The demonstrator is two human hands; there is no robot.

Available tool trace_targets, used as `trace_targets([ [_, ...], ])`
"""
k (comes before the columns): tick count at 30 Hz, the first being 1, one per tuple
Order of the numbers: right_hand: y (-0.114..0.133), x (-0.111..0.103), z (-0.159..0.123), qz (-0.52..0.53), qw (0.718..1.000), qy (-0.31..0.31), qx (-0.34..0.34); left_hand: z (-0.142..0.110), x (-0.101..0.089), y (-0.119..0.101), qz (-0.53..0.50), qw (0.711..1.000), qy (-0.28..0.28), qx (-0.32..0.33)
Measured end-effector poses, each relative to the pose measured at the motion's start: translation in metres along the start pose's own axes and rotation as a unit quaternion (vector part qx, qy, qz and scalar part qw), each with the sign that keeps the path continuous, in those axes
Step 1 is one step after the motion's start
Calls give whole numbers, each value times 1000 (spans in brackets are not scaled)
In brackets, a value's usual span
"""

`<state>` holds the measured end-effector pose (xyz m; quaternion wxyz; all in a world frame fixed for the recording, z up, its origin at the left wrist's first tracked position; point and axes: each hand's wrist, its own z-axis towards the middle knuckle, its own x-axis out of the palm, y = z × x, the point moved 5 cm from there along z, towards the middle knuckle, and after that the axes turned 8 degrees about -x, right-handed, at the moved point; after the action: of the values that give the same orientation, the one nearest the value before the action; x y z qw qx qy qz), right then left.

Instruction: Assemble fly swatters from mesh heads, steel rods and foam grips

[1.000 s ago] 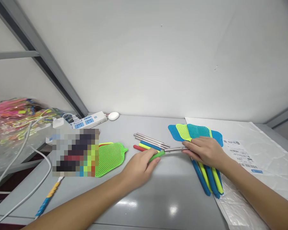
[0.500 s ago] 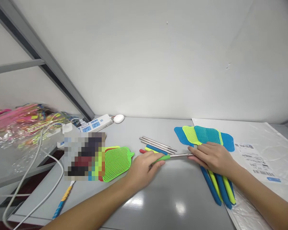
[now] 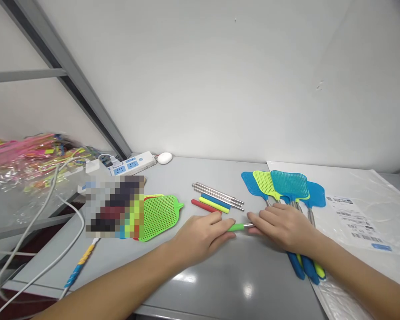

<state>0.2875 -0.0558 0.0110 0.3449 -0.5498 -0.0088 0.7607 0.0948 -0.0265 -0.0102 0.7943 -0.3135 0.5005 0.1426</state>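
My left hand [image 3: 203, 234] is closed round a green handle sleeve [image 3: 236, 227]. My right hand [image 3: 282, 226] grips the metal rod [image 3: 249, 226] that enters the sleeve's end; little rod shows between the hands. Just behind my left hand lie loose red [image 3: 203, 206], yellow [image 3: 214, 205] and blue [image 3: 217, 201] handle sleeves, with several bare metal rods [image 3: 216, 193] beyond them. Fly swatters [image 3: 289, 184] with blue, teal and yellow heads lie partly under my right hand, which hides the middle of their shafts. A green swatter head [image 3: 160, 218] rests left, on top of others.
A pixelated patch [image 3: 115, 206] covers something at the left. Behind it are a power strip [image 3: 131, 165] and a white oval object [image 3: 164, 158]. White cables [image 3: 50, 195] hang past bagged colourful goods [image 3: 30, 164]. A white plastic mailer [image 3: 383, 200] lies right; the wall [image 3: 203, 89] bounds the back.
My hands have come closer together, so less of the rod shows between them. Both have shifted slightly towards me, uncovering more of the loose sleeves and the swatter shafts.
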Motion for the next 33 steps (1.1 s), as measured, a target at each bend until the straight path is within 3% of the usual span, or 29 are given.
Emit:
trace_targets([
  [4,7,1,8,9,1000,24,11,2,3,-3,-46,999,-1,19],
  [9,0,-9,13,22,999,25,38,5,-9,1,-93,993,-65,38],
  [17,-22,-6,-8,50,995,-5,83,2,-27,9,-135,983,-123,30],
  [26,5,-3,7,125,987,-10,98,0,-42,5,-279,939,-197,-31],
  [33,17,-6,11,175,976,-3,129,1,-36,2,-323,924,-201,-34],
])
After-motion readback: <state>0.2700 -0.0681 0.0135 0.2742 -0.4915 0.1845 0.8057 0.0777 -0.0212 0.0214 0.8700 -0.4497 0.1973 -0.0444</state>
